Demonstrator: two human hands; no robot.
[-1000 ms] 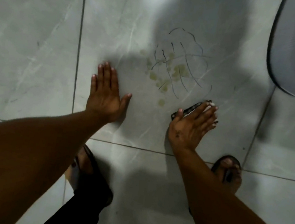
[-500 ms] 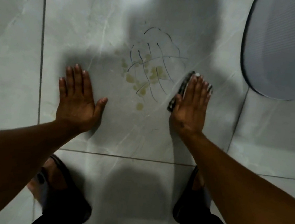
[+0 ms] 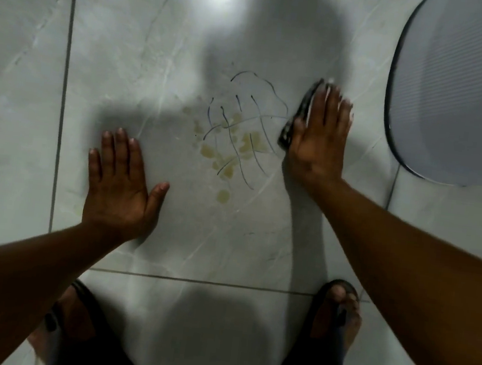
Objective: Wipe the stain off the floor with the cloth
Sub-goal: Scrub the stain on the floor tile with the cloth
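The stain (image 3: 235, 139) is a patch of yellowish blotches crossed by thin dark scribbled lines on a pale grey floor tile. My right hand (image 3: 318, 140) lies flat on a dark cloth (image 3: 300, 114), pressing it to the floor at the stain's right edge; only the cloth's left rim shows beside my fingers. My left hand (image 3: 120, 186) rests flat on the tile, fingers spread, to the left of and nearer than the stain, holding nothing.
A grey ribbed round object (image 3: 460, 96) with a dark rim fills the upper right. My two sandalled feet (image 3: 332, 321) (image 3: 73, 325) stand at the bottom. Grout lines run down the left (image 3: 62, 102) and across below my hands.
My right hand has slid the cloth away from me, from below the stain's right side up along its right edge. My left hand stays flat on the tile.
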